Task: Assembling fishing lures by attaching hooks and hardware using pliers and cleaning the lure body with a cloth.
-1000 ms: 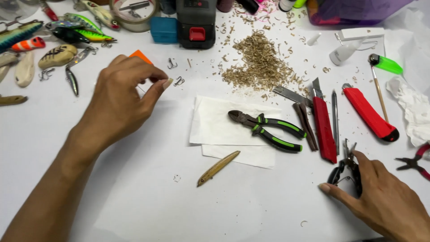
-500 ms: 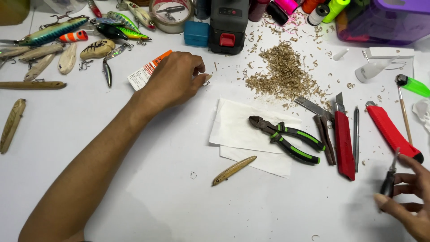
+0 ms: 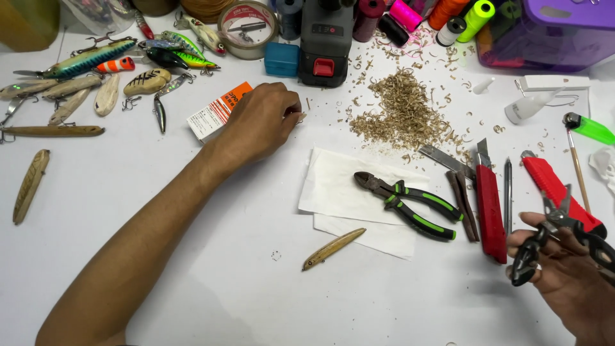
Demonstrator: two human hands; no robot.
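Observation:
My left hand [image 3: 261,122] reaches across the white table, fingers pinched on a small metal hook [image 3: 300,117] beside an orange and white packet [image 3: 215,113]. My right hand [image 3: 570,275] is raised at the lower right and grips small black split-ring pliers [image 3: 556,232] with the jaws pointing up. A slim unpainted wooden lure body [image 3: 333,248] lies between the hands, just below a white paper sheet [image 3: 333,186]. Green-handled cutting pliers [image 3: 410,202] rest on that sheet.
Painted and bare wooden lures [image 3: 90,83] lie at the far left. A pile of wood shavings [image 3: 403,115], a grey box with a red button [image 3: 325,45], a tape roll [image 3: 246,27], thread spools [image 3: 448,16], red utility knives [image 3: 490,205] and a green lighter [image 3: 590,128] surround the work area.
My right hand has lifted the black pliers off the table and holds them up. My left hand stays by the orange packet, pinching the small hook.

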